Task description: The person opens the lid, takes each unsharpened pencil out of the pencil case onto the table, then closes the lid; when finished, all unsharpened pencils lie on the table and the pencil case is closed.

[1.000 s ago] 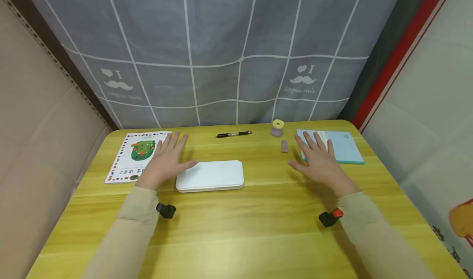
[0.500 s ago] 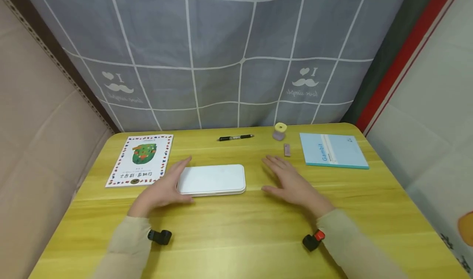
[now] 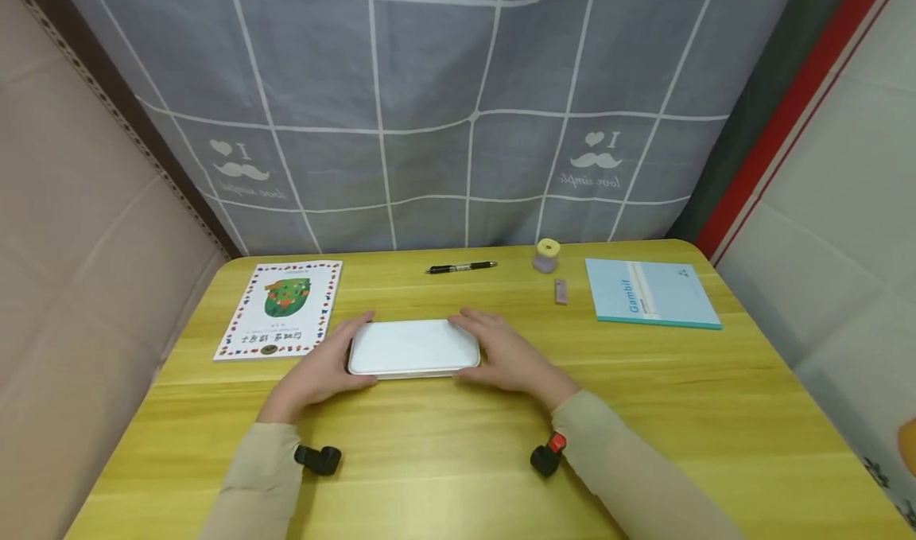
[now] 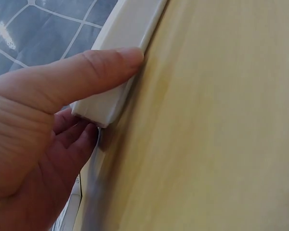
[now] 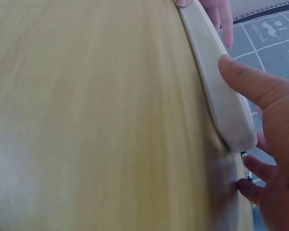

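Note:
A flat white case (image 3: 415,349) with rounded corners, like a pencil case, lies lid up on the table. My left hand (image 3: 325,369) grips its left end, the thumb along the front side and the fingers round the back corner. At the right end, my right hand (image 3: 510,359) holds it the same way, thumb in front and fingers behind. Up close in the left wrist view, the left thumb presses the side of the white case (image 4: 135,24). The right wrist view shows the right thumb against the side of the case (image 5: 214,86), some fingers partly hidden behind it.
A booklet (image 3: 286,297) with a green picture lies at the left. Along the back are a black pen (image 3: 461,267), a yellow-topped purple cylinder (image 3: 546,255) and a small mauve block (image 3: 560,291). A blue notebook (image 3: 654,293) lies right. A grey checked curtain (image 3: 429,158) hangs behind.
My left hand has moved from above the booklet's edge to the case's left end. My right hand has come left from over the notebook to the right end. Both now grip the case.

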Available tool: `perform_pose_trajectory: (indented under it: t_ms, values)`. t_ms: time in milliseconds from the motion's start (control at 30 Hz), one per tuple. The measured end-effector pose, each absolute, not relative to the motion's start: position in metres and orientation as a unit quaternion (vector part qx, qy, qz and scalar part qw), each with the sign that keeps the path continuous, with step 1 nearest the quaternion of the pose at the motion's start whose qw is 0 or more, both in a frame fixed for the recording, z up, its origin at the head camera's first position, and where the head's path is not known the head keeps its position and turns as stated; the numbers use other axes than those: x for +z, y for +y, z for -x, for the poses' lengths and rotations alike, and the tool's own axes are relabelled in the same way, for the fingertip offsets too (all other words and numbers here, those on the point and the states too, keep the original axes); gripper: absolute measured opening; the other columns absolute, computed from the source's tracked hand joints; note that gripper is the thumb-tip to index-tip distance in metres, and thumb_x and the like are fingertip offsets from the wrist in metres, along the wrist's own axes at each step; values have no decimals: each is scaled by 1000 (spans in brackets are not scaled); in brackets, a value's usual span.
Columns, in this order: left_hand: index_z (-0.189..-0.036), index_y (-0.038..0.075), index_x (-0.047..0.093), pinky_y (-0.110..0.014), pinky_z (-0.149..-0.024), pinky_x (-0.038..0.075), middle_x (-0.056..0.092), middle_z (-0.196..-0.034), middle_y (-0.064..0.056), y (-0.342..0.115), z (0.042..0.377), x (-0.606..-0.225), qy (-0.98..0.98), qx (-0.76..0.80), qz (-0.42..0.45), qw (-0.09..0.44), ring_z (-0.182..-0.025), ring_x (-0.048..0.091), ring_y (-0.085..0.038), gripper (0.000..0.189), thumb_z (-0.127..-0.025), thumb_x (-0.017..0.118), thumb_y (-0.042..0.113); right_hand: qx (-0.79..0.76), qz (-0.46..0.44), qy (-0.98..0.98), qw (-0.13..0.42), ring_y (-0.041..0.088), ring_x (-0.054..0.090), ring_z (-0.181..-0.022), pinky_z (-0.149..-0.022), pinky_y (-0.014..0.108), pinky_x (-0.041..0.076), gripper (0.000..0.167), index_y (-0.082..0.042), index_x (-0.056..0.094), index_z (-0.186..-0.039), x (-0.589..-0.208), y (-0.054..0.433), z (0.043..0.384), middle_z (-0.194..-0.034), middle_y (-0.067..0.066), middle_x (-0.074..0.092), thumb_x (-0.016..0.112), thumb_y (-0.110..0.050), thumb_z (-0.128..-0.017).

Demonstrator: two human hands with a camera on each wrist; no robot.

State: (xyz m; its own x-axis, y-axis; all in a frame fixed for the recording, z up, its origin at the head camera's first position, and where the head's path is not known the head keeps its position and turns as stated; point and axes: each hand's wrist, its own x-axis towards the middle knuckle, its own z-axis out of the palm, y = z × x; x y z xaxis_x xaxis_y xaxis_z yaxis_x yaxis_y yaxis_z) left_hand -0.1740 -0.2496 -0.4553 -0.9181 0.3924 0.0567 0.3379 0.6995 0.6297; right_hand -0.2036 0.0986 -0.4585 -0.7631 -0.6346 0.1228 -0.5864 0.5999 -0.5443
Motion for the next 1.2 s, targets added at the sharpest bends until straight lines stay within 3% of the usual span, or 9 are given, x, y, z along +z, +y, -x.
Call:
perform_pose_trajectory:
  t_ms: [300, 600, 800, 933, 1067, 1200]
  values:
    - [-165, 4, 25, -60, -121, 30, 34, -163, -25, -254, 183, -457, 918, 348, -188, 42, -148, 36, -44, 107, -83, 91, 22, -275, 333, 901, 42, 38, 40, -149, -121, 52, 36, 78, -21, 52, -155, -458, 88, 210, -166, 15, 37, 83, -47, -89]
    - [-168, 9, 17, -59, -121, 30, 30, -167, -22, -257, 186, -463, 918, 365, -146, 51, -150, 35, -42, 116, -83, 91, 34, -268, 330, 904, 39, 37, 46, -145, -117, 50, 42, 74, -22, 56, -153, -457, 79, 216, -163, 18, 41, 83, -47, -89]
    - [-168, 13, 13, -55, -119, 34, 33, -166, -19, -257, 184, -468, 904, 399, -143, 49, -150, 38, -37, 118, -82, 92, 29, -236, 336, 911, 30, 36, 50, -142, -115, 49, 44, 73, -25, 62, -147, -456, 79, 222, -159, 14, 49, 85, -55, -84]
    - [-168, 13, 14, -50, -116, 37, 37, -163, -18, -258, 183, -466, 898, 413, -144, 48, -148, 41, -35, 118, -81, 93, 25, -220, 337, 915, 27, 39, 51, -135, -108, 53, 49, 71, -30, 66, -142, -452, 78, 225, -156, 12, 53, 85, -60, -81]
    - [-166, 14, 15, -47, -116, 38, 37, -163, -19, -257, 182, -465, 892, 427, -143, 49, -148, 41, -35, 117, -81, 94, 22, -207, 341, 917, 20, 33, 52, -119, -95, 46, 53, 70, -33, 69, -139, -449, 77, 228, -152, 11, 57, 86, -63, -78]
    - [-166, 14, 16, -49, -116, 37, 33, -164, -22, -256, 184, -466, 887, 436, -142, 51, -150, 38, -37, 115, -81, 93, 20, -220, 335, 916, 19, 30, 52, -116, -93, 43, 53, 70, -33, 71, -136, -451, 79, 232, -150, 9, 59, 89, -62, -74]
